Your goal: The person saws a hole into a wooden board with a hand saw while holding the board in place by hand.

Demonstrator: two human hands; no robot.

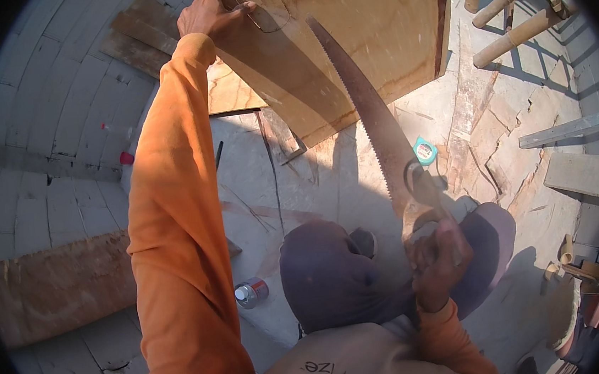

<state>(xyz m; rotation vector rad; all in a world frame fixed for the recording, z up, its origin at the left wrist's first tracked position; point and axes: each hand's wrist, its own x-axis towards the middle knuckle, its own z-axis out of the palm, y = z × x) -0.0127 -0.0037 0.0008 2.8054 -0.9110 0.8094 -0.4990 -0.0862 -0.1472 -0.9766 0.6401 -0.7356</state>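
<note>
My left hand, at the end of an outstretched orange sleeve, grips the upper left edge of a plywood sheet. The sheet stands tilted, with a curved pencil-like line near my fingers. In my right hand, close to my body, is the handle of a handsaw. Its curved, rust-brown blade points up and away, teeth to the left. From this view the blade tip overlaps the sheet; whether it touches cannot be told. A teal tape measure lies on the floor right of the blade.
A small metal can stands by my left knee. Another plywood piece lies under the sheet. Bamboo poles stand at the far right, near a grey block. A long board lies at left. Wood scraps litter the floor.
</note>
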